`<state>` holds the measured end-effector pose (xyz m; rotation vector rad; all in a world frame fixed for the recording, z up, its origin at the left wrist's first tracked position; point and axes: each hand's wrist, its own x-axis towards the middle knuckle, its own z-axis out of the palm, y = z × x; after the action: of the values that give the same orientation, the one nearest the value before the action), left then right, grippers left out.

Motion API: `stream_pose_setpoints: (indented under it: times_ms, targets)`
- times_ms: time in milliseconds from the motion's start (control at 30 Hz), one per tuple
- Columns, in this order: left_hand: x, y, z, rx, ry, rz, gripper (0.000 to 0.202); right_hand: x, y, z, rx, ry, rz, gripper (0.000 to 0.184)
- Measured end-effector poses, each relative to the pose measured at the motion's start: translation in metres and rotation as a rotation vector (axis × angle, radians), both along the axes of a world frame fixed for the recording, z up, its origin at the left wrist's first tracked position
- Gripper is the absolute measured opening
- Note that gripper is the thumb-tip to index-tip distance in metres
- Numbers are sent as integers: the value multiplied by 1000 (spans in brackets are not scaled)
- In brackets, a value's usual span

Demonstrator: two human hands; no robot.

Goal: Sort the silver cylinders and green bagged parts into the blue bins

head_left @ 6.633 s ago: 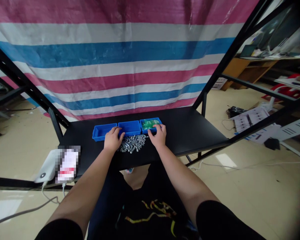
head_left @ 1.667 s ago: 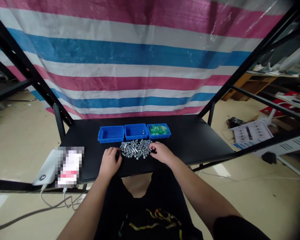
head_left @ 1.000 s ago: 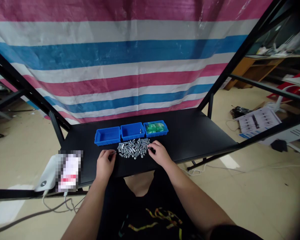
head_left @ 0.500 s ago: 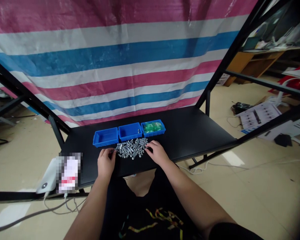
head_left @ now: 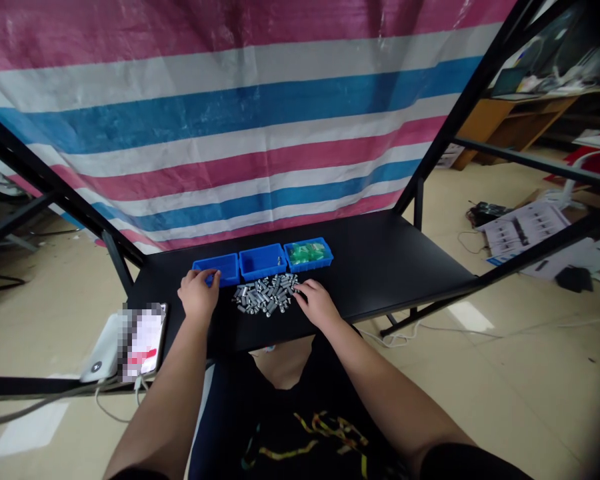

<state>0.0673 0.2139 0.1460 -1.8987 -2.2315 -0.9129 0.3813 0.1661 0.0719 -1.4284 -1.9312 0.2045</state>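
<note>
A heap of small silvery metal cylinders, which look like bolts or sleeves (head_left: 265, 297), lies on the black table. My left hand (head_left: 199, 293) is at the front left corner of the left blue bin (head_left: 230, 277), its fingers curled together over the rim. Whatever may be between those fingertips is too small to make out. At the right edge of the heap, my right hand (head_left: 319, 305) has thumb and forefinger drawn together against the metal pieces. I cannot tell which piece, if any, it pinches.
The middle blue bin (head_left: 263, 273) has a few metal bits at its right end. Green plastic packets (head_left: 307, 252) fill the right bin. A phone (head_left: 147, 343) and a white power bank (head_left: 103, 350) with cables lie at the left. A striped sheet (head_left: 260, 160) hangs behind.
My left hand has moved from the heap's left edge up and left to the left bin. My right hand stays by the heap, with only a slight shift.
</note>
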Motion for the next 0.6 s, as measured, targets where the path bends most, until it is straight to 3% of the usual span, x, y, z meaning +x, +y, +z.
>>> stream_pose_setpoints:
  times_ms: [100,300,433,600]
  targets:
    - [-3,5,-8,-66,54,39,33,0,0,0,-5,-7,-4,16]
    - [4,-31,-31,150,47,-16,24,2,1,-1,-6,48,6,15]
    - [7,-52,-44,154,-7,-176,18,6,1,-2,-15,173,30,16]
    - [7,-52,-49,2,-32,-361,19,-2,13,13,4,387,58,13]
